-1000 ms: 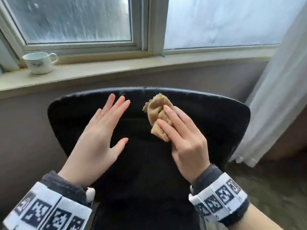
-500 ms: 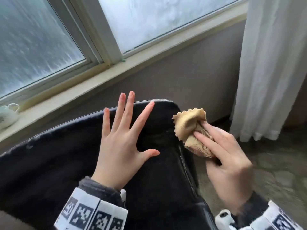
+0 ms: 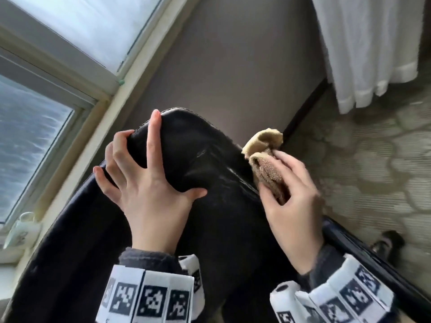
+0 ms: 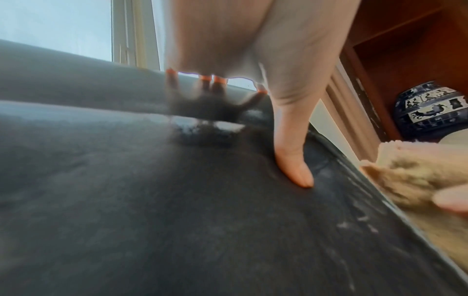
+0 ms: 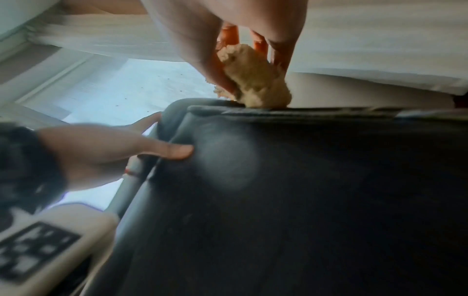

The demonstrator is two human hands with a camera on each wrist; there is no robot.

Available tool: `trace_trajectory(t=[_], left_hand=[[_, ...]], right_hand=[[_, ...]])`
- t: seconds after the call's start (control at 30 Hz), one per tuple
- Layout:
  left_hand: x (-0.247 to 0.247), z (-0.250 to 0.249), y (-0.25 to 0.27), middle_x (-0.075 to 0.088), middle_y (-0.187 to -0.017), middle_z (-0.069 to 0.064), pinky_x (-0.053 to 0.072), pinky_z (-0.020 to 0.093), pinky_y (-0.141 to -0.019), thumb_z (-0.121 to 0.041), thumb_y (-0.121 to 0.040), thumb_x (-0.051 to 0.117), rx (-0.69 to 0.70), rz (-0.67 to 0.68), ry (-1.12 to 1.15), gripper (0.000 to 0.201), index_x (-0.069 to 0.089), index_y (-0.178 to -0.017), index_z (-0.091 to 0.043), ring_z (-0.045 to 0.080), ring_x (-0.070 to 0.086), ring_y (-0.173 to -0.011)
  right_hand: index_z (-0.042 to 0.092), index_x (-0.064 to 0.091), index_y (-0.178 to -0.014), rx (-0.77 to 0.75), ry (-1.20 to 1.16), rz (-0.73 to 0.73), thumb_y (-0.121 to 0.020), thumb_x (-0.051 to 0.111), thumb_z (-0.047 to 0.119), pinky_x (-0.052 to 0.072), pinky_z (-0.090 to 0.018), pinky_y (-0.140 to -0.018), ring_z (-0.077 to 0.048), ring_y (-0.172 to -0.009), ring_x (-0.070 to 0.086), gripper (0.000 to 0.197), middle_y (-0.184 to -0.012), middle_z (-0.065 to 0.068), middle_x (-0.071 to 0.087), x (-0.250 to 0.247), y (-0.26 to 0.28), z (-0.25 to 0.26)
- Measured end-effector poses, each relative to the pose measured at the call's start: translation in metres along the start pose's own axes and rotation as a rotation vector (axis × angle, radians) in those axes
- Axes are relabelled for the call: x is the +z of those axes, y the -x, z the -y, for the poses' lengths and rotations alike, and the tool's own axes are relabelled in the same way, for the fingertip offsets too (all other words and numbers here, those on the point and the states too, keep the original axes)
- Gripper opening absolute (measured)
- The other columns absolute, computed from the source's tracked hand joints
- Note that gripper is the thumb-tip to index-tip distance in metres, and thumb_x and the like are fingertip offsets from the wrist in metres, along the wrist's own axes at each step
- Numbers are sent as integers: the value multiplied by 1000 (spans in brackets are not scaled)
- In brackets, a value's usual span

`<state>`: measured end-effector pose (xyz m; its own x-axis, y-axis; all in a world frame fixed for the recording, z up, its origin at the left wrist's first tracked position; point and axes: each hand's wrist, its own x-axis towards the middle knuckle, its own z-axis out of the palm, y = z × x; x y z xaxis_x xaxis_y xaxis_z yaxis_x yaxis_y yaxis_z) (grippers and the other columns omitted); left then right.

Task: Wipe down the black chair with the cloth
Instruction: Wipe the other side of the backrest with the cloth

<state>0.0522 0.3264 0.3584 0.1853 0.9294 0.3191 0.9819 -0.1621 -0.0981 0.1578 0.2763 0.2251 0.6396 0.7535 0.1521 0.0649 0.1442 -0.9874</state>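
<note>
Cloth at the right edge of the black chair

The left hand (image 3: 149, 183) grips the chair backrest (image 3: 210, 206) top; the right hand (image 3: 293, 201) pinches the tan cloth (image 3: 265, 159) against its right edge.

Your left hand (image 3: 149, 194) and right hand (image 3: 293, 201) are bare, with no rings or gloves showing. Each wrist carries a dark grey knitted sleeve cuff (image 3: 147, 258), and over it a white band of blocky segments (image 3: 149, 297) printed with square black-and-white coded markers. On your right wristband (image 3: 335, 301) a white cylindrical part with a dark round opening (image 3: 283, 293) sits at the inner side.
</note>
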Motion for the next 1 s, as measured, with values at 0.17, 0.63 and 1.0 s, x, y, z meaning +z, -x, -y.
trace_trajectory(t=[0.17, 0.63, 1.0], left_hand=[[-1, 2, 2, 17, -144, 7, -6, 48, -111, -43, -45, 83, 12, -14, 20, 123, 7, -141, -47, 23, 9, -138], [-2, 21, 5, 13, -147, 7, 2, 54, -114, -42, -40, 88, -90, 13, -53, 129, 5, -139, -50, 26, 9, -138], [6, 49, 6, 8, -148, 11, -7, 48, -112, -41, -43, 87, -179, 33, -77, 129, 3, -141, -47, 27, 5, -139]], right_hand=[[9, 53, -129, -146, 113, 80, -91, 46, 33, 34, -38, -111, -26, -128, 40, 45, -141, -9, 45, 30, 18, 39], [9, 73, -96, -142, 43, -114, -80, 62, 11, 46, -25, -91, -16, -96, 56, 19, -103, -7, 69, 27, 26, -37], [9, 68, -103, -303, 158, 78, -87, 48, 18, 52, -38, -80, -27, -86, 60, 27, -104, -7, 67, 67, 29, -20]])
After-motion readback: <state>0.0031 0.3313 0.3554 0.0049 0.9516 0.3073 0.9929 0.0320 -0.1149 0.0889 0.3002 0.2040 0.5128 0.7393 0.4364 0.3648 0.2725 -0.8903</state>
